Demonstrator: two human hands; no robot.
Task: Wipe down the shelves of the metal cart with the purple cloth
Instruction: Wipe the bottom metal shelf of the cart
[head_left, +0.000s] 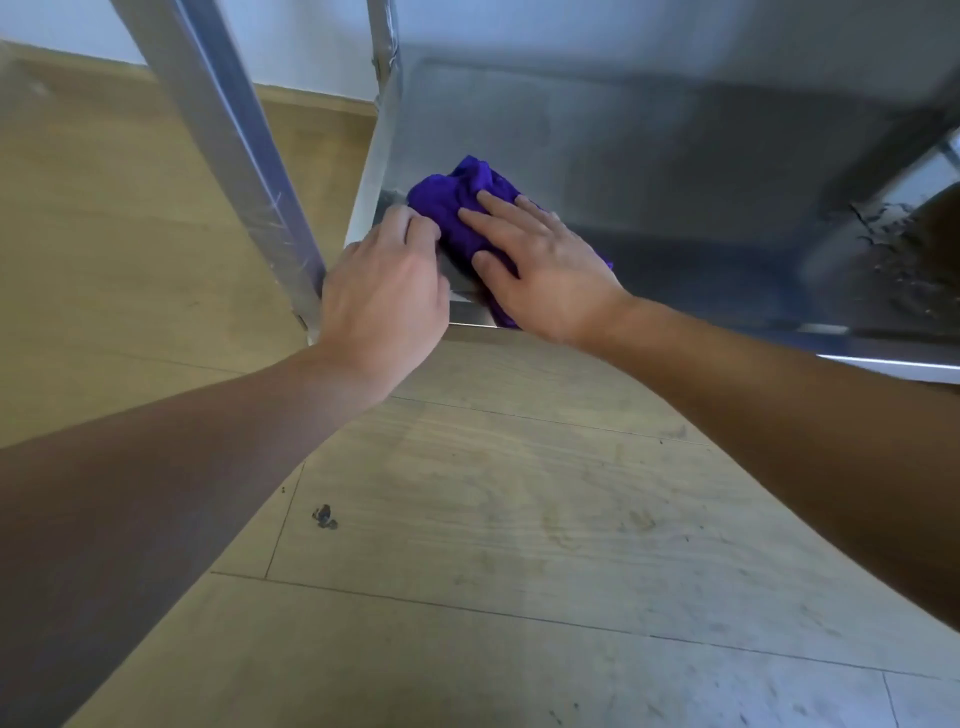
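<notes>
Lowest visible shelf of the metal cart: flat sheet, dull grey, brushed finish with faint smears, raised lip along the near and left edges. Purple cloth lies on this shelf at the near-left corner, bunched into soft folds, nap looks fleecy; one end hangs over the front lip. Right hand lies palm-down on the cloth, fingers straight and spread, pressing it flat against the metal; not gripping. Left hand sits on the shelf corner just beside the cloth, knuckles up, fingers curled under; fingertips hidden, so cannot tell whether they hold the lip, the cloth edge or nothing. Square-section cart leg, bright metal with fine scratches, rises at a slant just left of this hand. Dark flecked patch at the shelf's right end, blurred. Floor: pale wood-grain planks, scuffed, one small dark speck.
</notes>
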